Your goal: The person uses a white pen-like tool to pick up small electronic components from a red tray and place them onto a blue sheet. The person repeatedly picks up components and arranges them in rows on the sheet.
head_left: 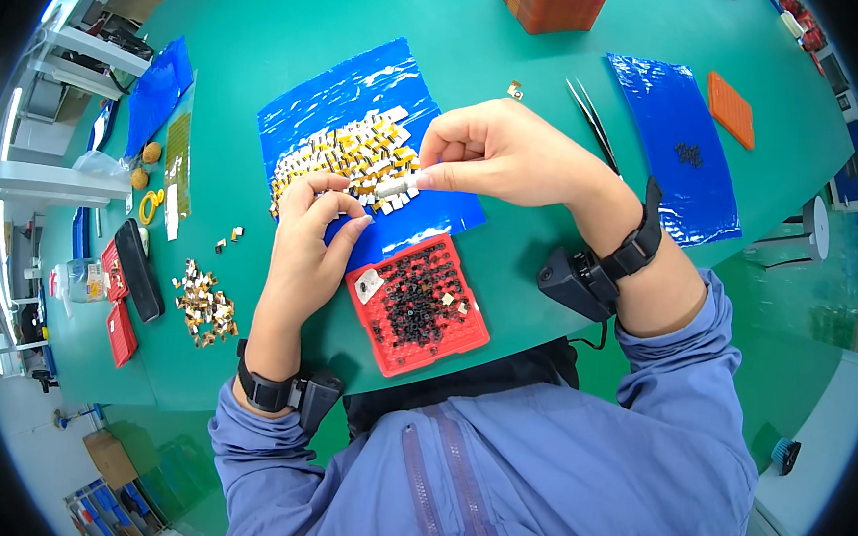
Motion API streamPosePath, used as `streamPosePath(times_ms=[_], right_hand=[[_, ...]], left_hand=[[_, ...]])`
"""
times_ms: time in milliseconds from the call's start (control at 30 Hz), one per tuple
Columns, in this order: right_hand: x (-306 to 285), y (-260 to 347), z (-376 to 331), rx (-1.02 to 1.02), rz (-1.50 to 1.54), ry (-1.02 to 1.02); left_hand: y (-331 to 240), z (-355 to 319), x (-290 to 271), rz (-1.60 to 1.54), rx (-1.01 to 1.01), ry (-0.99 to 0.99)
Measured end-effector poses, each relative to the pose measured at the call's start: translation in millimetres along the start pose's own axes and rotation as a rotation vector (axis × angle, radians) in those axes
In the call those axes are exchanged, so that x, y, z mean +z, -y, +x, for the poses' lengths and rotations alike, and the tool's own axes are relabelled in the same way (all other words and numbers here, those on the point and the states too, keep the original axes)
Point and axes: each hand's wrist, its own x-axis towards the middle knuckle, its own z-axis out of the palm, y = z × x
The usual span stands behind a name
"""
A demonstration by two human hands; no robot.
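A green table [267,22] curves across the view, seen from above the person's own hands. At the far left edge lie a black case [139,270], two small red trays [117,318] and a clear jar [82,279]. Just right of them sits a loose pile of small white and gold parts [205,305], with open green surface around it.

The left hand [311,241] comes up from the lower edge, forearm nearly upright, a black wristband [266,392] at the wrist. Its fingers are curled in, thumb and forefinger pinched narrow at a small white part [395,186], which sits between the two hands, just above the near edge of a blue sheet [342,91]. On that sheet lies a heap of gold and white parts [352,155], touching the fingertips' area.

Just below the hands, near the table's front edge, rests a red tray [459,344] filled with small black pieces.

The right hand [500,154] reaches in from the right, forearm slanting down to a rolled blue sleeve, wrist strapped with a black band [639,244]. Its thumb and fingers close on the other end of the white part.

Further right lie black tweezers [595,126], then a second blue sheet [672,150] bearing a few black bits, and an orange tray [730,110]. An orange stack [553,2] stands at the far edge. Bare table lies between the sheets.
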Motion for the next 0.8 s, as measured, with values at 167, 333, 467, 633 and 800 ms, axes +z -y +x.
streamPosePath(times_ms=[167, 333, 467, 633, 800], right_hand=[[-1, -1, -1, 0.000, 0.011, -0.002], [-1, -1, -1, -0.058, -0.001, -0.041], [3, -8, 1, -0.118, -0.056, -0.104], [4, -9, 1, -0.153, -0.188, -0.160], [6, -7, 0, -0.077, -0.070, -0.126]], left_hand=[[-15, 2, -9, -0.175, 0.049, -0.053], [-28, -7, -12, -0.328, 0.323, -0.102], [-40, -9, -10, -0.461, 0.405, -0.016], [-40, -14, -8, -0.591, 0.364, 0.024], [-38, -14, -6, -0.715, 0.311, 0.064]])
